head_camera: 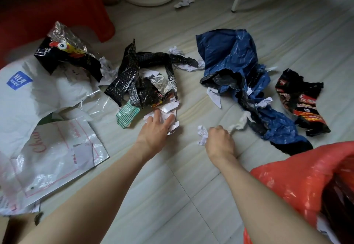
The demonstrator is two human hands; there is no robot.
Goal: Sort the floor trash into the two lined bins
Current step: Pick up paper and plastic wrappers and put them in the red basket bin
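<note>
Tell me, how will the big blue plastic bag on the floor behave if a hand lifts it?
The blue plastic bag looks thin and creased, so it will probably hang floppy and feel light. Paper scraps lying in its folds may drop out. Its glossy surface could be slippery.

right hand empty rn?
No, the right hand grips crumpled white paper, which sticks out on both sides of the fist.

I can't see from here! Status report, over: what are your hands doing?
Left hand open, reaching onto paper scraps. Right hand gripping crumpled paper. Red-lined bin beside it. Nothing blocking.
</note>
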